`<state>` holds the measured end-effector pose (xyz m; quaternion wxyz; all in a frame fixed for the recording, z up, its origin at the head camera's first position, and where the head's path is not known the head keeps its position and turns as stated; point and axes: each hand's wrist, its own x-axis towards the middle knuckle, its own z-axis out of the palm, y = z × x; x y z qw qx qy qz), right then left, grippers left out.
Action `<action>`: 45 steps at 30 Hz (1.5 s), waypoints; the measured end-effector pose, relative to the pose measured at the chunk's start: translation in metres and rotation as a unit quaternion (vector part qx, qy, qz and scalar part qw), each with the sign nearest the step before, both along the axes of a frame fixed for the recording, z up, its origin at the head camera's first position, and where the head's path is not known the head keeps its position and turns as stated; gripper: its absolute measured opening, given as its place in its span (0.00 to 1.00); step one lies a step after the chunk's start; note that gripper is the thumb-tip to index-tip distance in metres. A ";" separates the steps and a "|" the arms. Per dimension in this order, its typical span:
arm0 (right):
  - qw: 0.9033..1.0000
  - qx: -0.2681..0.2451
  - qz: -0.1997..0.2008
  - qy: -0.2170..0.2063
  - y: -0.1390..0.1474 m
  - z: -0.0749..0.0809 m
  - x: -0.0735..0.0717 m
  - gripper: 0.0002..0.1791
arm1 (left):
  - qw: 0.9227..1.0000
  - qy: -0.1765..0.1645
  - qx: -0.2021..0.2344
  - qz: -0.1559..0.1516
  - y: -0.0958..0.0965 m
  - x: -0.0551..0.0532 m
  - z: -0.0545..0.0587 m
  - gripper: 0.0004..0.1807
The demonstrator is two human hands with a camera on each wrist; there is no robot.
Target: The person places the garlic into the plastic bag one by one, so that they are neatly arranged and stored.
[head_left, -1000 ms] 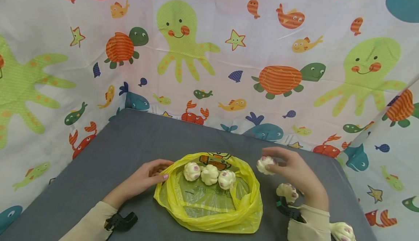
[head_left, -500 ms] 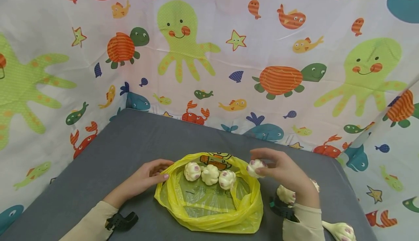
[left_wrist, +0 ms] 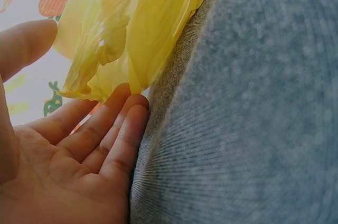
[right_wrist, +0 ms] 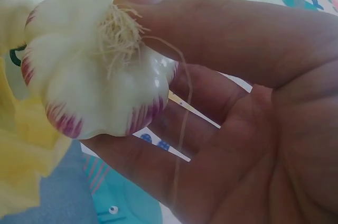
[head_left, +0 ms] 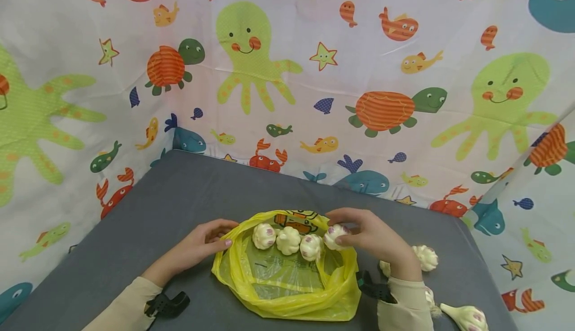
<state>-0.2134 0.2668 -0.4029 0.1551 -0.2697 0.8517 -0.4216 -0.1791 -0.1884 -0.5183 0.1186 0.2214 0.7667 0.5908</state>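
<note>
In the head view my right hand (head_left: 375, 238) holds a garlic bulb (head_left: 336, 236) over the right side of a yellow plastic bag (head_left: 287, 308). The right wrist view shows thumb and fingers round this white, purple-streaked bulb (right_wrist: 95, 71), its dry roots facing the thumb. Three more garlic bulbs (head_left: 289, 240) are in a row inside the bag's wide mouth. At the bag's left rim, my left hand (head_left: 202, 243) touches the plastic with thumb and fingers spread apart. In the left wrist view the fingertips of the left hand (left_wrist: 79, 150) rest against the yellow bag (left_wrist: 137, 28).
Right of the bag, loose garlic lies on the grey table (head_left: 193, 186): one bulb (head_left: 424, 257) behind the right forearm, others partly hidden by it, and one with a long stem (head_left: 467, 317) near the front. A sea-animal curtain (head_left: 287, 71) walls the back and sides.
My right hand has carried the garlic bulb leftward, from beside the bag to over its right rim. More loose garlic shows behind the right forearm. My left hand has stayed put.
</note>
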 end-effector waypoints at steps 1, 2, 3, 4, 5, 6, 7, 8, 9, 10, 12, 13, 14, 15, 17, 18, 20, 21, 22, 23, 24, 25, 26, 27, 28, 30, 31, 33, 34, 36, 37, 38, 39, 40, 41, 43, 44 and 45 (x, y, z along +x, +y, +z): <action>1.000 0.003 0.002 -0.004 -0.002 -0.001 0.000 0.29 | 1.000 0.000 0.000 0.000 0.000 0.000 0.000 0.26; 1.000 0.005 0.004 -0.006 -0.003 -0.002 -0.001 0.29 | 1.000 -0.001 -0.001 -0.001 0.000 0.000 0.000 0.26; 1.000 0.007 0.007 -0.008 -0.004 -0.003 -0.001 0.29 | 1.000 -0.001 -0.002 0.000 0.000 0.000 0.000 0.26; 1.000 0.010 0.010 -0.009 -0.005 -0.004 -0.001 0.29 | 1.000 -0.001 -0.002 0.000 0.000 0.000 0.000 0.26; 1.000 0.012 0.014 -0.008 -0.006 -0.005 -0.002 0.29 | 1.000 -0.001 -0.003 0.000 -0.001 0.000 0.000 0.26; 1.000 0.013 0.016 -0.009 -0.007 -0.006 -0.002 0.29 | 1.000 -0.001 -0.003 0.000 -0.001 0.000 0.000 0.26; 1.000 0.016 0.018 -0.006 -0.008 -0.007 -0.003 0.29 | 1.000 -0.001 -0.003 0.001 -0.001 0.000 -0.001 0.26; 1.000 0.016 0.020 -0.006 -0.009 -0.008 -0.003 0.29 | 1.000 -0.001 -0.003 0.001 -0.001 0.000 -0.001 0.26; 1.000 0.018 0.021 -0.006 -0.010 -0.009 -0.004 0.30 | 1.000 0.000 -0.002 0.001 -0.001 0.000 -0.001 0.26; 1.000 0.020 0.021 -0.006 -0.010 -0.010 -0.004 0.30 | 1.000 -0.001 -0.002 0.000 -0.001 0.000 -0.001 0.26; 0.999 0.022 0.022 -0.006 -0.012 -0.011 -0.005 0.30 | 1.000 -0.001 -0.001 -0.001 -0.001 -0.001 -0.002 0.26; 0.999 0.023 0.023 -0.006 -0.012 -0.012 -0.005 0.30 | 1.000 -0.001 0.000 -0.002 -0.001 -0.001 -0.002 0.26; 0.999 0.024 0.023 -0.006 -0.013 -0.013 -0.005 0.30 | 1.000 -0.001 0.000 -0.002 -0.001 -0.001 -0.002 0.26; 0.999 0.026 0.023 -0.006 -0.014 -0.014 -0.006 0.30 | 1.000 -0.001 0.001 -0.003 -0.001 -0.001 -0.002 0.26; 0.999 0.031 0.021 -0.005 -0.015 -0.015 -0.006 0.30 | 1.000 -0.001 0.001 -0.002 0.000 -0.001 -0.001 0.26; 0.999 0.032 0.019 -0.006 -0.015 -0.015 -0.006 0.30 | 1.000 -0.002 0.000 -0.002 0.000 0.000 0.000 0.26; 0.999 0.033 0.019 -0.007 -0.016 -0.016 -0.007 0.31 | 1.000 -0.003 -0.002 -0.002 0.001 0.000 0.002 0.26; 0.999 0.032 0.020 -0.006 -0.016 -0.017 -0.007 0.31 | 1.000 -0.004 -0.002 -0.001 0.001 0.001 0.002 0.26; 0.999 0.032 0.020 -0.005 -0.017 -0.018 -0.008 0.31 | 1.000 -0.005 -0.003 -0.001 0.001 0.001 0.003 0.26; 0.999 0.031 0.022 -0.004 -0.018 -0.019 -0.008 0.31 | 1.000 -0.006 -0.003 -0.001 0.001 0.001 0.003 0.27; 0.999 0.031 0.024 -0.001 -0.018 -0.020 -0.009 0.31 | 1.000 -0.007 -0.003 -0.001 0.001 0.002 0.004 0.27; 0.999 0.034 0.023 0.002 -0.019 -0.021 -0.009 0.31 | 1.000 -0.008 -0.003 -0.001 0.001 0.002 0.003 0.27; 0.999 0.035 0.023 0.003 -0.020 -0.022 -0.010 0.30 | 1.000 -0.008 -0.004 -0.001 0.001 0.002 0.003 0.27; 0.999 0.037 0.022 0.004 -0.020 -0.024 -0.011 0.30 | 1.000 -0.008 -0.004 -0.001 0.001 0.001 0.003 0.27; 0.999 0.038 0.021 0.003 -0.021 -0.026 -0.011 0.30 | 1.000 -0.010 -0.005 0.001 0.001 0.001 0.003 0.27; 0.999 0.039 0.022 0.002 -0.022 -0.028 -0.013 0.30 | 1.000 -0.010 -0.006 0.002 0.001 0.001 0.002 0.27; 0.999 0.039 0.020 -0.002 -0.022 -0.030 -0.013 0.30 | 1.000 -0.011 -0.007 0.003 0.001 0.001 0.002 0.26; 0.999 0.041 0.017 -0.007 -0.023 -0.032 -0.014 0.30 | 1.000 -0.013 -0.008 0.005 0.001 0.001 0.001 0.26; 0.999 0.041 0.016 -0.010 -0.023 -0.033 -0.015 0.30 | 1.000 -0.014 -0.008 0.007 0.001 0.001 0.001 0.26; 0.999 0.043 0.013 -0.013 -0.023 -0.034 -0.015 0.30 | 1.000 -0.013 -0.009 0.006 0.001 0.001 0.001 0.26; 0.999 0.043 0.011 -0.014 -0.022 -0.035 -0.016 0.30 | 1.000 -0.012 -0.009 0.005 0.001 0.001 0.001 0.26; 0.999 0.042 0.011 -0.015 -0.022 -0.035 -0.016 0.30 | 1.000 -0.010 -0.009 0.005 0.001 0.001 0.002 0.26; 0.999 0.040 0.011 -0.017 -0.022 -0.036 -0.016 0.30 | 1.000 -0.008 -0.010 0.005 0.001 0.001 0.002 0.26; 0.999 0.038 0.012 -0.018 -0.022 -0.036 -0.016 0.30 | 1.000 -0.007 -0.009 0.005 0.001 0.001 0.002 0.26; 0.999 0.036 0.012 -0.019 -0.021 -0.036 -0.016 0.30 | 1.000 -0.006 -0.009 0.004 0.001 0.001 0.002 0.26; 0.999 0.031 0.013 -0.021 -0.021 -0.037 -0.017 0.31 | 1.000 -0.009 -0.009 0.007 0.001 0.002 0.002 0.26; 0.999 0.029 0.013 -0.022 -0.021 -0.037 -0.017 0.31 | 1.000 -0.011 -0.009 0.008 0.001 0.002 0.002 0.26; 0.999 0.028 0.014 -0.024 -0.021 -0.038 -0.017 0.31 | 1.000 -0.013 -0.009 0.009 0.001 0.002 0.002 0.26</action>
